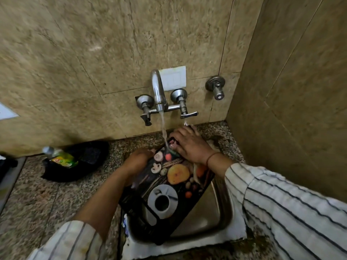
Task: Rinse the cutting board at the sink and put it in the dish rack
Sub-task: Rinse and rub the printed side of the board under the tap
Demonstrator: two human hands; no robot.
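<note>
The cutting board is dark, printed with vegetables and a coffee cup, and lies tilted over the steel sink. My left hand grips its far left edge. My right hand lies flat on the board's far end, fingers spread over the surface. Water runs from the chrome tap and lands on the board just left of my right hand. No dish rack is in view.
A green-labelled bottle lies on a black cloth on the speckled granite counter to the left. A separate wall valve sits at the right. Tiled walls close in behind and on the right.
</note>
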